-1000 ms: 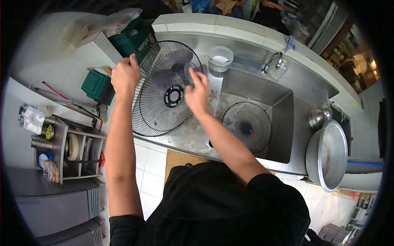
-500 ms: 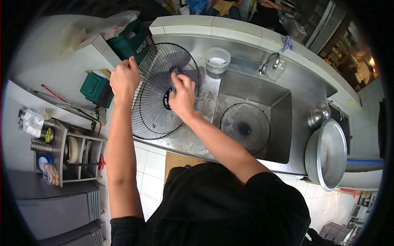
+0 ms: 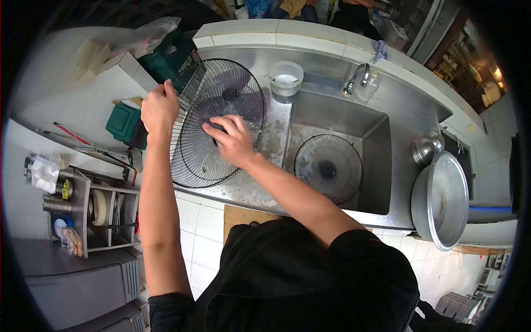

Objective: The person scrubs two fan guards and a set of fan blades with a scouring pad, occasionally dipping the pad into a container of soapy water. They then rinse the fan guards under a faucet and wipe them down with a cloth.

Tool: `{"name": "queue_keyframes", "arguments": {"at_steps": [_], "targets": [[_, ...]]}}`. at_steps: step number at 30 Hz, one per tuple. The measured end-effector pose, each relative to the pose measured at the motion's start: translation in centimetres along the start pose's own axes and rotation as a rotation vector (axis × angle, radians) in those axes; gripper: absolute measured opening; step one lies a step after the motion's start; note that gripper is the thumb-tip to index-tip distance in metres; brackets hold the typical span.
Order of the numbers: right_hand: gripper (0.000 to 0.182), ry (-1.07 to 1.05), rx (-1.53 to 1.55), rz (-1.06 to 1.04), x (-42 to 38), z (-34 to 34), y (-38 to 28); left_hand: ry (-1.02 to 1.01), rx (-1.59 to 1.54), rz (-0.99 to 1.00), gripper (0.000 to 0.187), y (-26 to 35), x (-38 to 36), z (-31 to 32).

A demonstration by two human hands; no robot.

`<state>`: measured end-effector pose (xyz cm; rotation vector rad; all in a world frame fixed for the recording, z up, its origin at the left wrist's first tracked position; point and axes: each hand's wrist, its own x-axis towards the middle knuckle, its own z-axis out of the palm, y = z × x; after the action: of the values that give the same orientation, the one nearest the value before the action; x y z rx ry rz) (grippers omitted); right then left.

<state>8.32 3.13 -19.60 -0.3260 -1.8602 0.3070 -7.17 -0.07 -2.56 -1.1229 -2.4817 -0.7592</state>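
A black wire fan grille leans tilted on the steel counter left of the sink. My left hand is closed at the grille's upper left edge, its fingers wrapped round the rim. Against the wires near the grille's centre, my right hand presses a small dark scouring pad, mostly covered by the fingers. A second round fan grille lies flat in the steel sink. Behind the counter's front part stands a clear plastic tub with whitish contents.
A curved faucet and a clear bottle stand behind the sink. A large metal basin tilts at the counter's right end beside metal pots. A tiled ledge runs along the back; people sit beyond it.
My right hand has moved left and down across the grille with the pad, from the upper middle toward its centre. My left hand keeps its hold on the rim; the whole view has shifted slightly.
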Motion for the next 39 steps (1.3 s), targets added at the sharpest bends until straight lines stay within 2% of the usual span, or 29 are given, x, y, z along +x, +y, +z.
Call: {"name": "queue_keyframes", "arguments": {"at_steps": [4,6,7,9,11,13,14,16,17,18,19,20,21,22,23,25,27,29,31,33,36,38,39], "targets": [[0.055,-0.011,-0.205,0.061,-0.9,-1.8,4.4,0.010,0.003,0.008,0.045,-0.7,-0.2,0.1],[0.056,0.094,-0.127,0.557,-0.4,-2.0,5.0,0.046,0.013,-0.015,0.046,-1.0,-0.1,0.1],[0.056,0.096,-0.125,0.554,0.3,-1.7,4.6,0.050,0.015,-0.014,0.046,-1.0,0.1,0.1],[0.060,0.283,0.114,0.556,1.8,-0.1,2.4,0.024,-0.006,-0.023,0.045,-0.9,-0.2,0.3],[0.073,0.298,0.106,0.593,3.1,1.7,-1.4,0.036,0.005,-0.017,0.045,-0.7,-0.3,0.6],[0.068,0.080,0.142,0.452,2.2,0.9,-3.5,0.053,0.020,-0.008,0.045,-1.1,0.0,0.8],[0.068,0.081,0.145,0.451,2.1,0.1,-3.0,0.038,0.004,-0.053,0.046,-1.8,0.0,0.7],[0.060,-0.439,0.345,0.246,0.9,-2.8,-0.7,0.048,-0.055,-0.133,0.047,-3.1,-0.2,0.7],[0.052,-0.533,0.382,0.309,1.0,-4.4,0.9,0.051,-0.049,-0.141,0.047,-3.5,-0.2,0.5],[0.050,-0.399,0.404,0.358,0.8,-5.1,2.8,-0.005,-0.076,-0.183,0.047,-4.1,-0.3,0.3],[0.046,-0.289,0.479,0.547,1.4,-6.1,4.7,-0.056,-0.104,-0.226,0.048,-4.6,-0.3,0.2],[0.040,-0.111,0.392,0.561,2.4,-6.8,7.1,0.021,-0.093,-0.234,0.050,-6.7,0.0,1.9],[0.041,-0.044,0.368,0.784,4.5,-8.5,8.6,0.023,-0.081,-0.247,0.050,-7.5,-0.4,2.2],[0.042,0.010,0.156,0.794,5.4,-8.8,12.2,-0.009,-0.106,-0.281,0.051,-8.1,-0.7,2.3],[0.043,-0.074,-0.010,0.921,7.9,-10.2,13.5,-0.041,-0.131,-0.313,0.052,-8.7,-1.0,2.4],[0.044,-0.177,-0.333,0.777,9.5,-10.4,18.7,0.033,-0.201,-0.325,0.056,-9.8,-2.1,3.0],[0.040,-0.478,-0.560,0.812,11.3,-10.2,21.2,-0.004,-0.287,-0.419,0.057,-11.2,-2.8,3.1],[0.035,-0.696,-0.704,0.710,11.4,-8.7,25.3,0.020,-0.279,-0.460,0.059,-12.5,-3.6,3.4],[0.031,-0.910,-0.757,0.624,11.6,-7.8,27.0,0.052,-0.330,-0.458,0.060,-13.3,-4.2,3.4],[0.039,-1.013,-0.756,0.588,10.3,-6.0,30.7,0.077,-0.306,-0.497,0.060,-13.6,-5.0,3.1],[0.037,-1.095,-0.711,0.645,6.9,-3.5,35.1,0.086,-0.316,-0.518,0.061,-13.6,-6.0,2.4],[0.051,-1.160,-0.495,0.907,4.3,-0.8,39.1,0.092,-0.295,-0.563,0.061,-13.3,-6.4,1.8],[0.051,-1.173,-0.483,0.900,5.1,-0.5,38.5,0.083,-0.296,-0.589,0.062,-13.0,-6.6,1.5]]}}
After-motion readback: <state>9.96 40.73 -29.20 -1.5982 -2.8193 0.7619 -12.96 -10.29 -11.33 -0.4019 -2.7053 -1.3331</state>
